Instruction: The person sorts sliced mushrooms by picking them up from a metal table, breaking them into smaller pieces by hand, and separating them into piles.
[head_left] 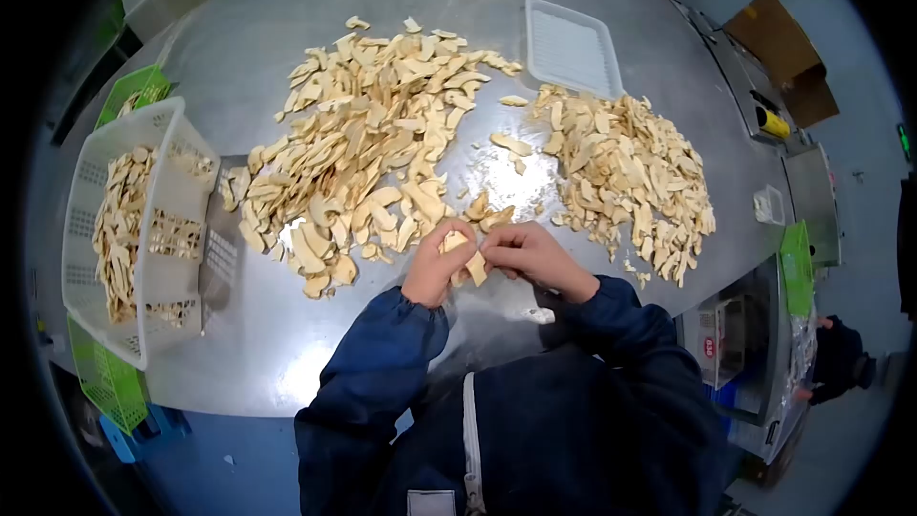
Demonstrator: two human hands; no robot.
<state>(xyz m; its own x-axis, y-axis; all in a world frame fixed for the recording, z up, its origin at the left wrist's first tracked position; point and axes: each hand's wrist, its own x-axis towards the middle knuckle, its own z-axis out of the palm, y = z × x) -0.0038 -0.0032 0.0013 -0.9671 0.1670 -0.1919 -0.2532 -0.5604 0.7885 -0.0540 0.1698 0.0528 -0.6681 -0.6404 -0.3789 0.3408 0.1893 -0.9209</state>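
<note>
My left hand [435, 266] is closed on a pale mushroom slice [476, 269] just above the near part of the metal table. My right hand [538, 256] meets it from the other side, its thumb and fingers pinched together at the edge of the slice. Whether the right fingertips hold the slice itself or a bit of it is too small to tell. Beyond my left hand spreads a large heap of mushroom slices [373, 124]. To the right lies a second heap of smaller pieces [630, 167]. A few browner pieces [492, 215] rest right behind my fingers.
At the left stands a white slotted basket [177, 220] with mushroom slices inside, green baskets [105, 373] around it. A shallow white tray [573, 46] lies at the far side of the metal table [258, 363]. Another person [841, 360] is at the far right.
</note>
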